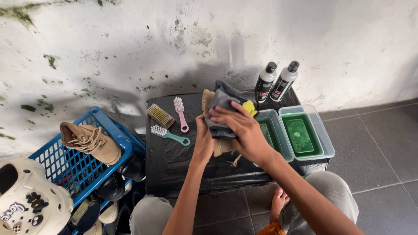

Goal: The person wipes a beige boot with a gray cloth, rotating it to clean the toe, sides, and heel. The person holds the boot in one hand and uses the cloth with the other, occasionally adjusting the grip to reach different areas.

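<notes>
A tan boot (210, 101) stands on a low table covered in black plastic (174, 165), mostly hidden under a grey cloth (226, 98). My right hand (239, 128) presses the grey cloth flat against the boot's side. My left hand (203, 138) grips the boot from the left and steadies it. A bit of yellow cloth (249, 107) peeks out beside my right hand. The boot's lace end hangs near the table's front edge.
Three brushes lie left of the boot: a wooden one (160, 115), a pink one (180, 114), a green one (169, 135). Two clear tubs with green liquid (301, 135) and two bottles (276, 81) stand to the right. A blue crate (69, 161) holds another tan boot (90, 141) and shoes.
</notes>
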